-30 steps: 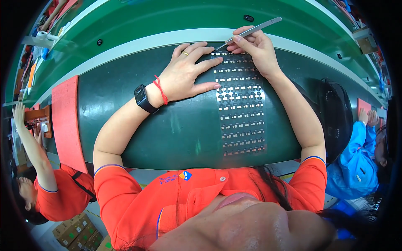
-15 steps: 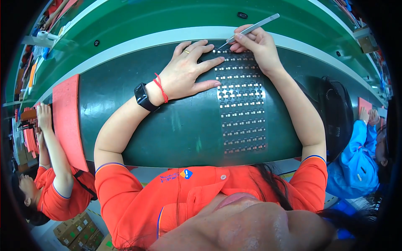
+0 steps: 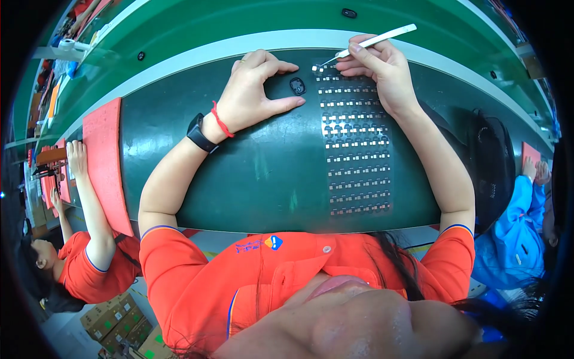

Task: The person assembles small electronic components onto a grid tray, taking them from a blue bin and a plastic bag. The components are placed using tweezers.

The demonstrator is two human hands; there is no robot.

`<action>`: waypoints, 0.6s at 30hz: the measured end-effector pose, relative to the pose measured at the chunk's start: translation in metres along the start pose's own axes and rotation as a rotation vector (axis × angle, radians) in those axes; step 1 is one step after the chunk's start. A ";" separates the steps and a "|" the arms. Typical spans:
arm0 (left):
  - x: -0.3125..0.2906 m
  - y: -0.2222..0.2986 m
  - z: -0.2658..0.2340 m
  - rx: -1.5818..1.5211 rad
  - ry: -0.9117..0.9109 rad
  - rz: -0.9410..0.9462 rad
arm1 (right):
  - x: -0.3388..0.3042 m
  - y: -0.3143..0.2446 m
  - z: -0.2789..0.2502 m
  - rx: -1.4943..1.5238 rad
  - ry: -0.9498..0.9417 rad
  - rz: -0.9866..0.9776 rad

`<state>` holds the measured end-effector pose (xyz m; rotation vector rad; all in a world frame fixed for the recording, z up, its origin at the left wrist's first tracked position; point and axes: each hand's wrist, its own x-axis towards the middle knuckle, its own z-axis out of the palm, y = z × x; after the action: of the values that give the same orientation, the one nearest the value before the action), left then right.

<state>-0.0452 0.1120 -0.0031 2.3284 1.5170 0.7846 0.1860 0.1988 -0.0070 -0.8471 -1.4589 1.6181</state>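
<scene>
My right hand point(image 3: 385, 72) pinches a pair of slim pale tweezers point(image 3: 382, 39). Their fine tip meets a small light piece point(image 3: 316, 67) at the far left corner of a clear sheet point(image 3: 361, 179), which carries rows of small dark parts with pale squares. To the left of that sheet, a small black oval part point(image 3: 297, 86) lies on the green mat point(image 3: 239, 179). My left hand point(image 3: 257, 90) curves around it, thumb and forefinger apart on either side, seemingly without touching it. The other left fingers are bent and partly hidden.
Beyond the mat, a white ledge edges a green conveyor with black oval parts point(image 3: 349, 12) spaced along it. A pink foam pad point(image 3: 103, 164) lies at the left. At the right is a black bag-like object point(image 3: 490, 161). Co-workers sit on both sides.
My left hand has drawn back from the sheet, and the black oval part now shows between thumb and forefinger. The tweezers remain at the sheet's far end. The view has shifted slightly.
</scene>
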 end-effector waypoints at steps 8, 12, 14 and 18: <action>-0.002 0.007 0.010 -0.100 0.062 -0.113 | -0.006 0.007 0.017 -0.016 -0.123 -0.057; -0.002 0.009 0.011 -0.119 0.061 -0.139 | -0.008 0.011 0.019 -0.052 -0.153 -0.084; -0.002 0.009 0.011 -0.114 0.050 -0.154 | -0.009 0.011 0.020 -0.051 -0.151 -0.083; -0.002 0.009 0.012 -0.111 0.051 -0.153 | -0.008 0.013 0.020 -0.037 -0.152 -0.071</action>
<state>-0.0324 0.1078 -0.0091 2.1003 1.6066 0.8716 0.1709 0.1824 -0.0177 -0.6971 -1.6099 1.6360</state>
